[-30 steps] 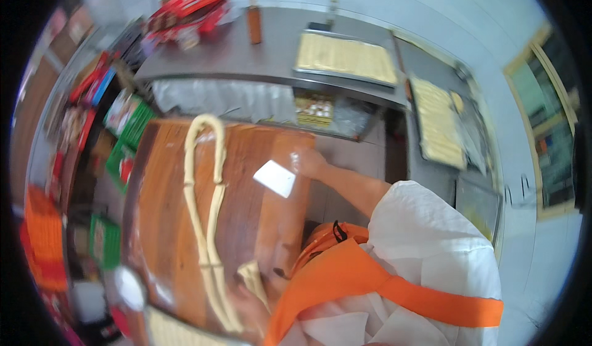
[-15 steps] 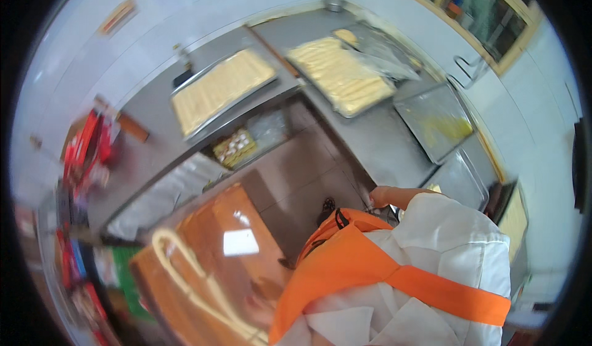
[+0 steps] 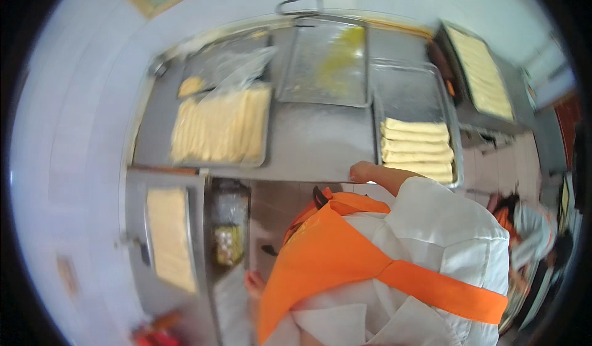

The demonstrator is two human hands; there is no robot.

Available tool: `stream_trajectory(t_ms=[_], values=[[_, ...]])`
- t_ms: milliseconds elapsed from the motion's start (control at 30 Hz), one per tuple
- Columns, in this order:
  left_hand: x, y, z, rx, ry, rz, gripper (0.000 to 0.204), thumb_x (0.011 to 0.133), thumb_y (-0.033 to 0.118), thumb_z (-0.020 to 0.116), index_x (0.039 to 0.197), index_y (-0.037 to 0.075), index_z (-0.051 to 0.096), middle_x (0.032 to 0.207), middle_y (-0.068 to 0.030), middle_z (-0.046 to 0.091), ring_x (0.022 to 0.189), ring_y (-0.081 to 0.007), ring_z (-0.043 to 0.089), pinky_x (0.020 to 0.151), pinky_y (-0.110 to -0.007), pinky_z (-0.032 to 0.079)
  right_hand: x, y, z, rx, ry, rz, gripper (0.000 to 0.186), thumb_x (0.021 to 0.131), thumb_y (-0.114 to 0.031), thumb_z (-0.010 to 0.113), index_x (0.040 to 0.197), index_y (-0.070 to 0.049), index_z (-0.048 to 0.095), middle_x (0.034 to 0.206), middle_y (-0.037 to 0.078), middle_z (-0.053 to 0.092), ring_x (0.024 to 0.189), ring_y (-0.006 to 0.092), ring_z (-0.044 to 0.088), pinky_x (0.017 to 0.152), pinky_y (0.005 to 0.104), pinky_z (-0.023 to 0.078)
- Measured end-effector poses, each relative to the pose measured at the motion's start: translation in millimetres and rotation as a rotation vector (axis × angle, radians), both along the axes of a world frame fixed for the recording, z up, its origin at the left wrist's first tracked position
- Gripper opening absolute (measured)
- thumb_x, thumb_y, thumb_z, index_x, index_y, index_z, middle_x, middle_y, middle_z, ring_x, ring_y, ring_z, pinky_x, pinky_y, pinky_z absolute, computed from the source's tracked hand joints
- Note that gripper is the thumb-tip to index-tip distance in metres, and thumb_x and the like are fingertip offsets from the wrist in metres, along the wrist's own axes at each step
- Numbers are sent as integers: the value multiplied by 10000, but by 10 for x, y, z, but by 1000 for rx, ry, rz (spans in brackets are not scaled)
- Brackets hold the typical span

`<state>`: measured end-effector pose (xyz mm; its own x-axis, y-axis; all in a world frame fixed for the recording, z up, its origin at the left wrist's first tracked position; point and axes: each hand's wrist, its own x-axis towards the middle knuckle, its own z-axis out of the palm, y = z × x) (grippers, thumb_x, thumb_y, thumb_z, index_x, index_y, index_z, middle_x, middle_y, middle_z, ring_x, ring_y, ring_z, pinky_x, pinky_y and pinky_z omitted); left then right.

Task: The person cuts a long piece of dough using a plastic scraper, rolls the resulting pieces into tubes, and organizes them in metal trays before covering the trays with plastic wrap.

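Note:
My right hand [image 3: 362, 172] is at the front edge of the grey counter [image 3: 320, 139], its fingers curled closed. What they hold, if anything, is hidden. Just right of it, a metal tray [image 3: 410, 93] carries several pale dough rolls [image 3: 415, 144] in its near half. Low beside my orange apron [image 3: 320, 253] is my left hand [image 3: 253, 282], mostly covered and blurred, so its fingers cannot be read. On the left of the counter stands another tray packed with long dough strips [image 3: 219, 127], partly under clear plastic [image 3: 240, 68].
A tray with a yellow-green smear [image 3: 327, 62] lies at the back. More dough fills a tray [image 3: 481, 71] at far right and another [image 3: 169, 238] on the left counter. A shelf below holds a carton of eggs [image 3: 228, 245]. At the right, another person [image 3: 530, 229] is bent over.
My view has swung right, bringing the tray of dough rolls and the other person into sight. The wooden board with the long dough rope has left view. My left hand is away from that rope.

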<state>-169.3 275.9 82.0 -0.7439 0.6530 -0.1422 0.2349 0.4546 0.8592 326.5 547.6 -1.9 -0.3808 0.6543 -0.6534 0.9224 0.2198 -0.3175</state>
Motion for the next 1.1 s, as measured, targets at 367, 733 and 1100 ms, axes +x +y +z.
stream_trajectory(t_ms=[367, 733, 1100], values=[[-361, 2514, 81, -21, -128, -672, 337, 995, 288, 564, 1160, 6, 647, 921, -74, 667, 803, -155, 631, 732, -300, 546, 1, -1894, 302, 17, -65, -1058, 285, 882, -317, 613, 1043, -105, 716, 1014, 141, 723, 991, 340, 674, 891, 441, 521], [184, 4173, -823, -497, -506, -1359, 298, 997, 291, 592, 1138, 30, 629, 885, -74, 664, 740, -153, 625, 674, -277, 548, -1334, -3403, 809, 120, -104, -1754, 276, 860, -260, 604, 1047, -81, 699, 1025, 184, 710, 986, 363, 672, 877, 455, 528], [2707, 2974, 395, -550, -191, -1922, 299, 983, 305, 624, 1081, 23, 606, 884, -74, 642, 752, -149, 640, 680, -285, 564, -2803, -5088, 561, 774, -383, -2788, 150, 861, -130, 637, 969, -29, 666, 954, 180, 704, 893, 360, 677, 801, 437, 531]])
